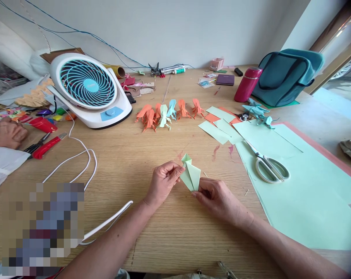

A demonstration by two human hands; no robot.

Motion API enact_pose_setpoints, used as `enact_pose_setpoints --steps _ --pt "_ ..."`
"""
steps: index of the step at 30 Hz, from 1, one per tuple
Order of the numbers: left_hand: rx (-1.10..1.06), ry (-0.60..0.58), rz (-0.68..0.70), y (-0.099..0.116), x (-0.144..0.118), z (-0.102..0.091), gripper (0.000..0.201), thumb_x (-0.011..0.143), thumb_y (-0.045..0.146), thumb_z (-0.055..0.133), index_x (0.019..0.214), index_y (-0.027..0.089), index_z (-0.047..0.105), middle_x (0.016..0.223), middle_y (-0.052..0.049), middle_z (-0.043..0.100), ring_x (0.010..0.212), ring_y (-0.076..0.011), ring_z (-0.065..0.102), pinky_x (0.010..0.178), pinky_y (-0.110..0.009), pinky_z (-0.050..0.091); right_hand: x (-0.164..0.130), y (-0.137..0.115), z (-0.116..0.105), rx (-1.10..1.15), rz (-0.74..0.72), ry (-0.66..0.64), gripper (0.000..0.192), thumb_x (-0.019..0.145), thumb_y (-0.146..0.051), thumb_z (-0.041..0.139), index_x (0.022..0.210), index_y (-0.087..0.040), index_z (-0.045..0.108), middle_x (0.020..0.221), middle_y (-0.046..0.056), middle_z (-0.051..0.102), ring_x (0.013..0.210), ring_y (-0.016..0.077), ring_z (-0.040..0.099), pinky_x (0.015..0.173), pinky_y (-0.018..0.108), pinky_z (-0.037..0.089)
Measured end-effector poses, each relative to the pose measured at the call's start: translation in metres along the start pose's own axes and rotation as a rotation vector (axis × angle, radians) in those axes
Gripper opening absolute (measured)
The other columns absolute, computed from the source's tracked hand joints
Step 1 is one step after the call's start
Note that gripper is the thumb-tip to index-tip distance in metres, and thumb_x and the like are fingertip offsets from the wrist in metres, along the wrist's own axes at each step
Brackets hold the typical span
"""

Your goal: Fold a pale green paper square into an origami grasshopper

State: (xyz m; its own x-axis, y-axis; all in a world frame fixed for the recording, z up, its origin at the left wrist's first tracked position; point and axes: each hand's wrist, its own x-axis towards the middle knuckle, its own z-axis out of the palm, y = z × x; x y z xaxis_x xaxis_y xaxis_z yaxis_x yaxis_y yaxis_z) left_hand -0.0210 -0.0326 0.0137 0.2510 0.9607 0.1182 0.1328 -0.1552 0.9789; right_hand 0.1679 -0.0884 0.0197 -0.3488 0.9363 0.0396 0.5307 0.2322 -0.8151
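A small pale green folded paper (194,175) is held up between my two hands over the middle of the table. My left hand (165,180) pinches its left side between thumb and fingers. At its lower right corner, my right hand (218,197) grips the paper with thumb and curled fingers. The piece has a pointed flap on top and a crease line running down its front. Behind it stand several folded paper figures, orange (149,118), pale green (164,116) and light blue (172,109).
Scissors (271,168) lie on large green paper sheets (309,201) at right. Cut paper pieces (214,131), a pink bottle (247,84) and a teal bag (282,79) are behind. A white fan (91,91) and its cord (89,153) occupy the left. Another person's hand (9,133) shows far left.
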Motion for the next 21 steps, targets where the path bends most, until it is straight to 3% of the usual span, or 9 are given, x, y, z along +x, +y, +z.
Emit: enact_pose_setpoints --steps 3,7,11,16,21 --pt "0.018 0.010 0.010 0.000 0.001 0.000 0.043 0.089 0.049 0.064 0.063 0.017 0.053 0.060 0.003 0.046 0.055 -0.0089 0.042 0.053 -0.022 0.034 -0.001 0.000 0.001 -0.002 -0.008 0.003 0.032 0.087 -0.018 0.051 0.063 -0.021 0.030 0.063 -0.004 0.038 0.058 0.0095 0.033 0.056 0.025 0.026" --pt "-0.028 -0.037 -0.073 0.001 0.000 0.002 0.049 0.088 0.057 0.061 0.063 0.018 0.047 0.060 0.005 0.037 0.052 -0.0077 0.036 0.048 -0.021 0.029 -0.001 0.000 0.002 -0.055 -0.013 0.034 0.030 0.084 -0.015 0.050 0.063 -0.021 0.029 0.062 -0.004 0.038 0.057 0.0096 0.034 0.056 0.026 0.026" --pt "-0.157 -0.106 -0.157 -0.001 -0.003 0.009 0.051 0.083 0.061 0.066 0.065 0.017 0.048 0.059 0.005 0.040 0.051 -0.0071 0.036 0.046 -0.020 0.029 0.001 0.003 0.003 -0.087 -0.007 0.089 0.029 0.084 -0.015 0.050 0.064 -0.022 0.030 0.062 -0.004 0.040 0.058 0.0102 0.034 0.057 0.026 0.027" --pt "-0.369 -0.123 -0.298 -0.004 -0.008 0.021 0.047 0.067 0.054 0.083 0.074 0.015 0.058 0.057 0.008 0.038 0.048 -0.0043 0.028 0.043 -0.018 0.024 0.003 0.006 0.005 -0.088 -0.005 0.110 0.030 0.086 -0.020 0.051 0.063 -0.022 0.031 0.060 -0.004 0.040 0.057 0.0105 0.035 0.056 0.026 0.027" --pt "-0.438 -0.066 -0.303 -0.002 -0.009 0.024 0.046 0.063 0.045 0.088 0.066 0.015 0.053 0.056 0.009 0.033 0.049 -0.0030 0.025 0.044 -0.018 0.021 0.003 0.003 0.005 -0.079 -0.033 0.104 0.036 0.090 -0.024 0.052 0.061 -0.021 0.031 0.061 -0.004 0.039 0.057 0.0100 0.035 0.056 0.026 0.027"
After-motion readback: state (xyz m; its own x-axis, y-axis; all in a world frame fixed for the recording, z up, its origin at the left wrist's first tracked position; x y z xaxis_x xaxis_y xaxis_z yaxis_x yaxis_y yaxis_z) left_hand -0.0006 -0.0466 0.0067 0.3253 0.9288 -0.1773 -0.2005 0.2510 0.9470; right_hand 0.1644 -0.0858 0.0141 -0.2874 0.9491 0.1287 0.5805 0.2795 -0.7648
